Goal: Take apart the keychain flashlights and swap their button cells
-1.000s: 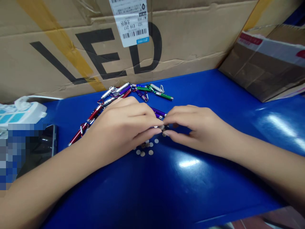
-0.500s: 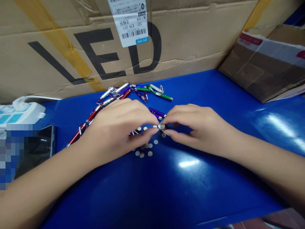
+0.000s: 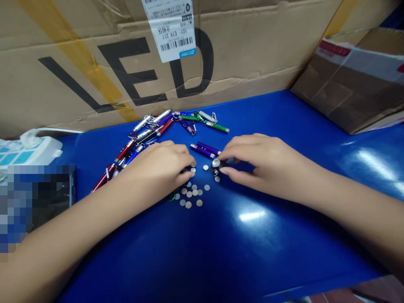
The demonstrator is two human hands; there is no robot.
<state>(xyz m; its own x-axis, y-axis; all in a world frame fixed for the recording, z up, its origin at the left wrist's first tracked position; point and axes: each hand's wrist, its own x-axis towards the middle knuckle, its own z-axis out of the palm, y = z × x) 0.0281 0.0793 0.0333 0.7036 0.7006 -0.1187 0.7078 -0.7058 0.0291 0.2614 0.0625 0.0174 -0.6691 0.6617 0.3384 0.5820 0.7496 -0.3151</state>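
Note:
My left hand (image 3: 168, 165) is low over the table, with thumb and index finger closing around a small silver button cell (image 3: 193, 170). My right hand (image 3: 265, 162) pinches a small black and silver penlight (image 3: 216, 163), its round silver end facing me; most of its body is hidden by the fingers. Between the hands a single button cell (image 3: 205, 167) lies on the table. Several more button cells (image 3: 189, 194) are scattered just in front of my left hand. Two purple penlights (image 3: 205, 149) lie just behind the gap between the hands.
A row of red, silver, blue, purple and green penlights with clips (image 3: 160, 122) curves behind my left hand. A large cardboard box (image 3: 252, 46) stands along the back, a smaller carton (image 3: 353, 84) at right. A white power strip (image 3: 38, 153) sits at left on the blue table (image 3: 221, 252).
My left hand has drawn away from the penlight, leftward, to a button cell on the table. My right hand stays nearly in place with the penlight.

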